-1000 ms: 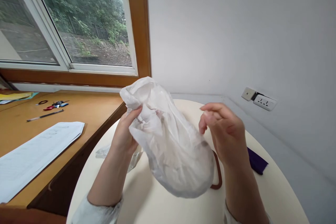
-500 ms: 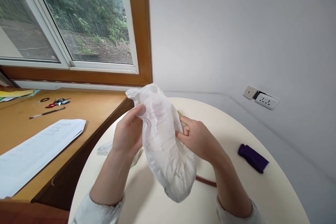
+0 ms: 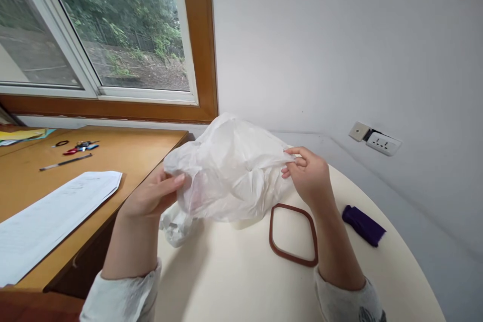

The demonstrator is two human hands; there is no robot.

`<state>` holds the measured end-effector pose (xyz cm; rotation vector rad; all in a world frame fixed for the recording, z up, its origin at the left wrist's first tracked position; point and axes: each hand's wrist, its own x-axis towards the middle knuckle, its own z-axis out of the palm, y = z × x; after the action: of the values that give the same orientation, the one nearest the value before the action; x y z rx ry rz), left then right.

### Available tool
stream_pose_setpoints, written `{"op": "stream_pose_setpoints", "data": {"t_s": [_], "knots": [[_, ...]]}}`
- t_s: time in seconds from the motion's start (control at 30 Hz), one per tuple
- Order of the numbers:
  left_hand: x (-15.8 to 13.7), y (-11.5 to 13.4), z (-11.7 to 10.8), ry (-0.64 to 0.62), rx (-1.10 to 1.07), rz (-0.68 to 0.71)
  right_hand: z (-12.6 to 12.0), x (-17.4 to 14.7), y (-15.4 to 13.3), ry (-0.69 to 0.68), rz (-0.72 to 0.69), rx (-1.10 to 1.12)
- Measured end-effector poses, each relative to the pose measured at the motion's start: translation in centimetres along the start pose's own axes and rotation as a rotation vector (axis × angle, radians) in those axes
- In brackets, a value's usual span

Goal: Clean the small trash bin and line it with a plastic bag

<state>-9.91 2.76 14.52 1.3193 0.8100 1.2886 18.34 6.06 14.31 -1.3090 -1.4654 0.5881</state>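
Note:
A thin white plastic bag [image 3: 234, 171] is spread between my two hands above the round table. My left hand [image 3: 154, 193] grips its left end, thumb on top. At the right edge, my right hand [image 3: 307, 171] pinches the bag between thumb and fingers. Faint pinkish marks show through near the left end; I cannot tell whether they are print or contents. Below the bag's left side, another crumpled piece of clear plastic [image 3: 176, 226] touches the table. A brown rounded-square frame [image 3: 273, 234] lies flat just left of my right forearm.
A dark purple folded cloth [image 3: 364, 225] lies on the right of the cream round table [image 3: 234, 282]. On the wooden desk [image 3: 143, 146] at left are papers [image 3: 64, 206], a pen [image 3: 66, 162] and keys [image 3: 81, 148]. Wall sockets [image 3: 383, 143] are behind at right.
The bag, bunched lengthwise before, is now spread sideways. My left hand has moved left and my right hand right and slightly up. More of the brown frame shows.

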Motion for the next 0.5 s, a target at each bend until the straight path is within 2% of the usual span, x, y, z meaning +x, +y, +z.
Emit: {"op": "stream_pose_setpoints", "data": {"t_s": [0.1, 0.17, 0.27, 0.4, 0.43, 0.5], "knots": [[-0.3, -0.2, -0.8, 0.003, -0.034, 0.085, 0.2, 0.0, 0.0, 0.057, -0.081, 0.06], [0.1, -0.2, -0.7, 0.067, -0.056, 0.099, 0.5, -0.1, 0.1, 0.106, -0.173, 0.072], [1.5, 0.0, 0.1, 0.25, -0.017, 0.072, 1.0, -0.2, 0.0, 0.172, -0.308, 0.024], [2.9, 0.3, 0.6, 0.562, -0.075, 0.187, 1.4, -0.6, -0.5, 0.193, -0.388, -0.048], [2.9, 0.4, 0.7, 0.602, -0.102, 0.218, 1.5, -0.7, -0.6, 0.191, -0.399, -0.059], [2.7, 0.6, 0.9, 0.607, -0.071, 0.281, 1.6, -1.0, -1.0, 0.186, -0.428, -0.076]]}}
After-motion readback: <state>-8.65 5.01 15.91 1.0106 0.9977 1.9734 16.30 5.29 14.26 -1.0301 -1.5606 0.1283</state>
